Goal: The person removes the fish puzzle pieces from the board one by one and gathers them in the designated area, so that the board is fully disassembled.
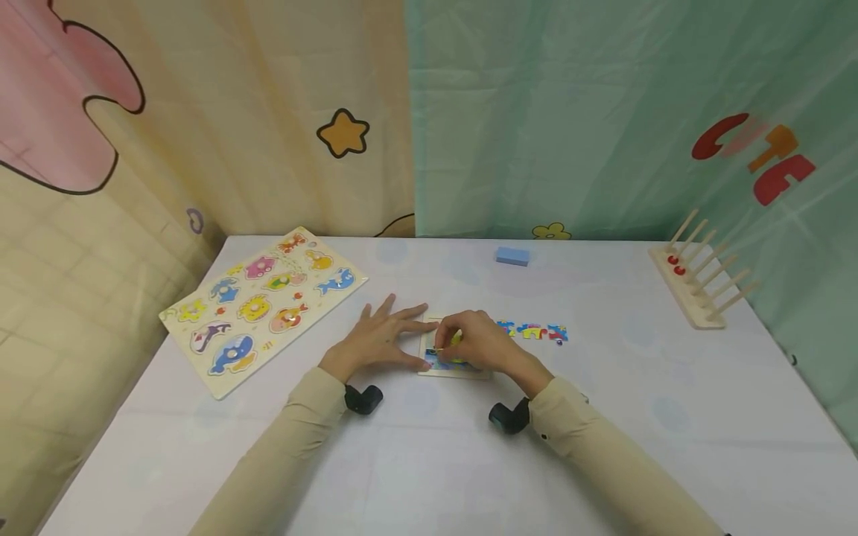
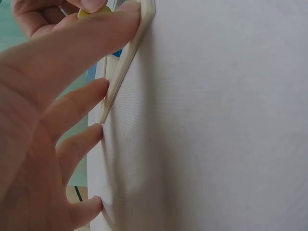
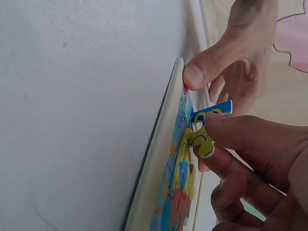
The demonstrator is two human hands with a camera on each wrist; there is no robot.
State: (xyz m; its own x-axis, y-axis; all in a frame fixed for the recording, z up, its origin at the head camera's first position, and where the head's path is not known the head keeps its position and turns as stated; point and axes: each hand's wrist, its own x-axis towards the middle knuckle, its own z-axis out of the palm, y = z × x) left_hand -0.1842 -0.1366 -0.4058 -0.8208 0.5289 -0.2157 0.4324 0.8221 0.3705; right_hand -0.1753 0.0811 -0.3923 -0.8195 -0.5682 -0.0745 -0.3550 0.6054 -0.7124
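Here's the puzzle tray mid-table, left hand at its left edge, right hand above it, a piece between finger and thumb! Loose pieces lie right, a block behind; picture board left, peg stand far right, curtain behind everything.

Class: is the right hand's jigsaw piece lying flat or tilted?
Tilted: the jigsaw piece juts from the puzzle board, pinched by the right hand.

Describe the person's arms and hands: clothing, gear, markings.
Left hand and right hand: ungloved. Left sleeve and right sleeve: beige, wrist-length; small dark button-like dot near the right wrist. Left wrist camera and right wrist camera: black, stubby, bent.
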